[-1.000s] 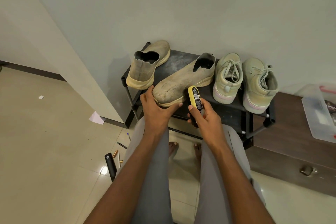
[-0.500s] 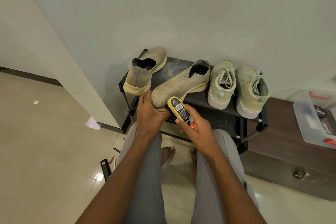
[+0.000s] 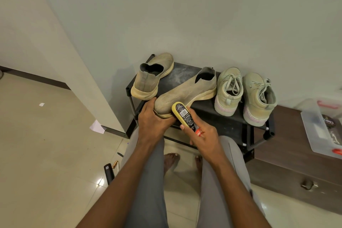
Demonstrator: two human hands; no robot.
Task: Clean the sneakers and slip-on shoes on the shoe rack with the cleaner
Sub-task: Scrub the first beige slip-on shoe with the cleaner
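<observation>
On the black shoe rack a tan knit slip-on shoe lies at an angle, its toe over the front edge. My left hand grips that toe from the left and below. My right hand holds a yellow cleaner bottle with a barcode label, its top end against the toe of the shoe. A second slip-on stands at the rack's left, heel toward me. Two pale green lace-up sneakers stand side by side on the right.
A dark wooden cabinet stands right of the rack, with a clear plastic box on top. On the tiled floor to the left lie a black object, pens and scraps of paper. My bare feet are under the rack's front.
The bottle has tilted from upright beside the shoe to leaning left, its top now on the shoe's toe. My left hand keeps its hold on the toe.
</observation>
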